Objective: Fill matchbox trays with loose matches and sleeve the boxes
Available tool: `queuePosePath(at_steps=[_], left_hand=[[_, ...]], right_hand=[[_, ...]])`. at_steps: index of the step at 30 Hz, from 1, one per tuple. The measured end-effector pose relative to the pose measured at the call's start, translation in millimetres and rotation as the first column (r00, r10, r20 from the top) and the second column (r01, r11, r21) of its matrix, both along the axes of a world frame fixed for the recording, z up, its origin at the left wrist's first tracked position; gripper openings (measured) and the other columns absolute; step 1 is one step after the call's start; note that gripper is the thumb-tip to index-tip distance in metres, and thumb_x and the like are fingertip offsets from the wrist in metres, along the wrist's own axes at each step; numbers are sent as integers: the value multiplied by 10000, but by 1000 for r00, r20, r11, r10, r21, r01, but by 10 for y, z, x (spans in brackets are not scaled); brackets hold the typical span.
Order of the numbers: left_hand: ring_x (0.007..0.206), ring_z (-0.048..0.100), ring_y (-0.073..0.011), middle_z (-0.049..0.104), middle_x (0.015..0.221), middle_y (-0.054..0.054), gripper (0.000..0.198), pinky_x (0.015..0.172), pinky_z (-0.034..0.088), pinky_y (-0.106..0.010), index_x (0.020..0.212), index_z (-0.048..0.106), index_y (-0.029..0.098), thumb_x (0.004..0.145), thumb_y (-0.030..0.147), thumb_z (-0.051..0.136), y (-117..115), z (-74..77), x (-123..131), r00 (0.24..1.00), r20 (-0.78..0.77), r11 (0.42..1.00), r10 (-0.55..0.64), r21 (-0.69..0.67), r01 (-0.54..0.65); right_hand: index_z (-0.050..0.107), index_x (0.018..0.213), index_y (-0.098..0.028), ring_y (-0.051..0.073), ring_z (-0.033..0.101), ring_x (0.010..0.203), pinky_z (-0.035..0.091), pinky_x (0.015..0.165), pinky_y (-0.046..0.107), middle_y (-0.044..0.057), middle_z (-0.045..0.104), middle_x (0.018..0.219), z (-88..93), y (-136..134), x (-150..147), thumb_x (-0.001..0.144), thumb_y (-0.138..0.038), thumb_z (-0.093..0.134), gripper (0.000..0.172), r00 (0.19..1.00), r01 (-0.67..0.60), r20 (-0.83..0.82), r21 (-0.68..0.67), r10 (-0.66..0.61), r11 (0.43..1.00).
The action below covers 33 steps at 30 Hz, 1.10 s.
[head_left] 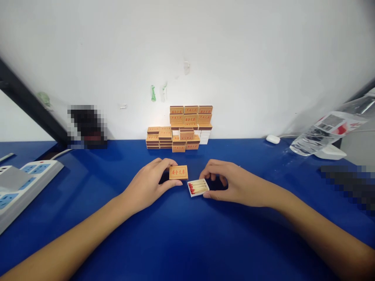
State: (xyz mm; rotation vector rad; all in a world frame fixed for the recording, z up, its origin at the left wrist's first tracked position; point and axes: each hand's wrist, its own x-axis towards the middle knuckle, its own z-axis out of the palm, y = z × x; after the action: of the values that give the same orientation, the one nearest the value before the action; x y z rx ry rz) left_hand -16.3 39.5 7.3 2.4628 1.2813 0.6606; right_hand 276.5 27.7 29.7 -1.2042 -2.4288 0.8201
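Observation:
Between thumb and fingers, my left hand (150, 179) grips an orange matchbox sleeve (178, 172) with red characters on its top face. Just right of it, my right hand (227, 181) pinches the right end of a white matchbox tray (191, 194). Several matches (198, 187) lie in the tray, their red heads towards the left. Sleeve and tray are apart, with a small gap between them. Behind both hands, against the wall, stands a stepped stack of matchboxes (191, 119), taller at the right than at the left.
A white power strip (32, 179) lies at the left. At the right a clear plastic bottle (328, 127) leans over a white object (331, 152), near a small white case (273, 139). The white wall (249, 70) borders the blue table (175, 242) at the back.

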Motion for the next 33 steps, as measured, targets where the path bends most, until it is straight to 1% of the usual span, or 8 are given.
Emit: queuePosePath(at_steps=[2, 6, 10, 16, 20, 26, 29, 33], left_hand=[[1049, 669, -251, 696, 1177, -62, 426, 914, 557, -419, 1283, 628, 254, 972, 541, 675, -2, 18, 4, 1000, 2, 1000, 0, -1, 0], [1051, 652, -243, 705, 1181, -44, 418, 935, 538, -403, 1280, 646, 268, 952, 517, 715, -15, 34, 9, 999, 14, 999, -32, 30, 32], [989, 664, -228, 725, 1151, -36, 449, 883, 546, -377, 1291, 666, 286, 926, 536, 739, -25, 34, 7, 998, 44, 999, -44, 23, 43], [937, 673, -219, 750, 1124, -29, 471, 851, 543, -355, 1284, 683, 308, 907, 584, 738, -16, 23, 5, 995, 71, 996, -76, 51, 72], [909, 679, -207, 760, 1139, -24, 477, 836, 537, -342, 1277, 696, 313, 896, 595, 743, -13, 10, 3, 994, 96, 997, -51, 63, 45], [861, 698, -189, 783, 1104, -10, 478, 802, 558, -317, 1233, 719, 282, 844, 539, 822, -2, 19, 9, 985, 172, 1000, -7, 31, 1], [841, 708, -183, 793, 1054, -2, 474, 797, 575, -311, 1253, 719, 270, 852, 497, 831, 3, 30, 12, 979, 202, 1000, 2, 9, -4], [860, 721, -180, 796, 1102, -12, 468, 818, 581, -318, 1295, 706, 263, 883, 458, 814, 17, 32, -1, 980, 201, 1000, -13, 19, 10]], right_hand=[[717, 1106, -236, 174, 601, 846, 485, 743, 321, 19, 668, 983, 2, 29, 23, 898, -452, 761, 303, 999, 29, -44, 10, -29, 1000], [712, 1155, -246, 155, 627, 775, 494, 684, 295, -5, 704, 914, -5, 70, 65, 911, -420, 742, 301, 984, 60, -163, -42, -66, 997], [723, 1153, -244, 141, 611, 708, 502, 663, 294, -8, 714, 884, -8, 61, 43, 890, -395, 748, 304, 978, 73, -194, -46, -81, 996], [742, 1133, -239, 157, 621, 720, 504, 633, 297, 8, 712, 862, 11, 10, -16, 867, -417, 756, 320, 955, 166, -242, -37, -170, 985], [740, 1130, -226, 149, 621, 685, 498, 613, 293, 11, 714, 839, -3, -26, -74, 864, -435, 771, 340, 924, 231, -306, -32, -230, 972], [717, 1169, -229, 167, 651, 756, 516, 658, 305, 9, 711, 862, -84, -18, -109, 882, -465, 774, 375, 900, 246, -360, -51, -247, 968], [713, 1174, -231, 170, 651, 750, 521, 666, 311, 10, 712, 857, -98, -11, -104, 894, -471, 764, 372, 897, 259, -362, -37, -254, 965], [714, 1174, -229, 174, 653, 753, 518, 664, 310, 12, 715, 847, -89, -2, -102, 893, -450, 763, 360, 896, 274, -359, -19, -262, 962]])
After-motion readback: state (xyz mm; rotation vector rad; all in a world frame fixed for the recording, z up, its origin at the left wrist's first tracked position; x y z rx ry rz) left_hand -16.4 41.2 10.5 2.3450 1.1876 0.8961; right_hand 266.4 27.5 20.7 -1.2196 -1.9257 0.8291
